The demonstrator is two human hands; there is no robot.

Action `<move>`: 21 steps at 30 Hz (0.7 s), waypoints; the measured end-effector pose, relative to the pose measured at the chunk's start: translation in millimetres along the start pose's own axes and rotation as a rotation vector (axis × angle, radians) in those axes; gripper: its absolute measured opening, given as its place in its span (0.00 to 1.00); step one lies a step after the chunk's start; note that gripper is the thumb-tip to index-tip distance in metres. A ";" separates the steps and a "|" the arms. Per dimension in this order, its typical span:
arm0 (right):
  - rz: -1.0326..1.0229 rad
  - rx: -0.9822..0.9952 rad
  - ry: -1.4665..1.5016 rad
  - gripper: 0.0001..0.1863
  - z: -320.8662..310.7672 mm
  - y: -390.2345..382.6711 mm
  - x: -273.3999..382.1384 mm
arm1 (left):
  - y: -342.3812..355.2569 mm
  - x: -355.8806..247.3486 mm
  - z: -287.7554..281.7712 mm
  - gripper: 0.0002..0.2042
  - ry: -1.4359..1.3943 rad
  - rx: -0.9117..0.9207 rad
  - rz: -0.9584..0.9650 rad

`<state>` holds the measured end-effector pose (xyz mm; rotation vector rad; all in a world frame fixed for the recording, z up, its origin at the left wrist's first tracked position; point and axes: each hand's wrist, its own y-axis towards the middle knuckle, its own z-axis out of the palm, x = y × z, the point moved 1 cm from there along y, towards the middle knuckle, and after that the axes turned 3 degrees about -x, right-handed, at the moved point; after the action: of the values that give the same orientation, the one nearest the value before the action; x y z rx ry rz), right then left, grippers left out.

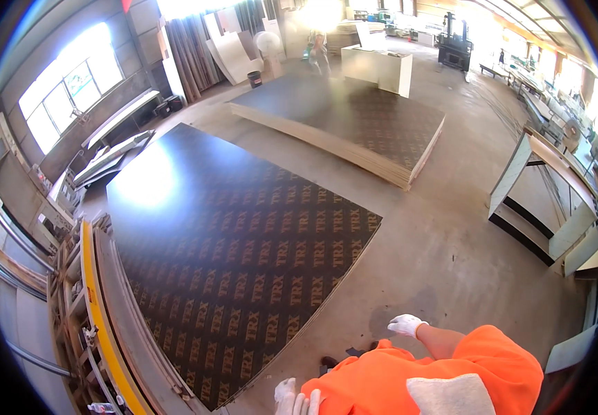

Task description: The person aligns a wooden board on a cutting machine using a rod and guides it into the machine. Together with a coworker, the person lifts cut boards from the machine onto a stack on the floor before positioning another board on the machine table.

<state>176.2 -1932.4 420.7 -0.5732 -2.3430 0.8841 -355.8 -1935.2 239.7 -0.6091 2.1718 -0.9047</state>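
Open above the near panel stack [243,249] and the floor [416,249] beside it. Blocked leftward by a yellow rail [102,318], ahead by another stack [364,121], rightward by a frame [509,173].

The fisheye view looks forward and down from head height. The near corner of the dark panels [243,263] lies close below, the far corner well off.

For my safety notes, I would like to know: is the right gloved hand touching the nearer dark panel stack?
Apart. The head view shows a strip of grey floor between the right hand and the dark panel stack.
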 end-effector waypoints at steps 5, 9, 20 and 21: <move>-0.440 -0.003 -0.457 0.28 14.3 29.1 -32.9 | -17.0 4.2 -8.7 0.33 0.088 0.052 0.286; -0.154 -0.076 -0.120 0.24 17.2 15.6 -16.9 | -50.8 -36.0 -9.9 0.35 -0.069 -0.067 0.101; -0.167 0.006 -0.018 0.27 23.4 35.2 -27.0 | -88.5 -36.3 -7.7 0.34 -0.099 -0.079 -0.006; -0.171 0.004 -0.020 0.27 24.3 43.9 -35.0 | -90.7 -36.0 -8.3 0.34 -0.103 -0.083 -0.004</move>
<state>195.2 -1932.8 362.6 -0.3569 -2.3669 0.8187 -325.1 -1967.4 326.9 -0.6862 2.1241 -0.7713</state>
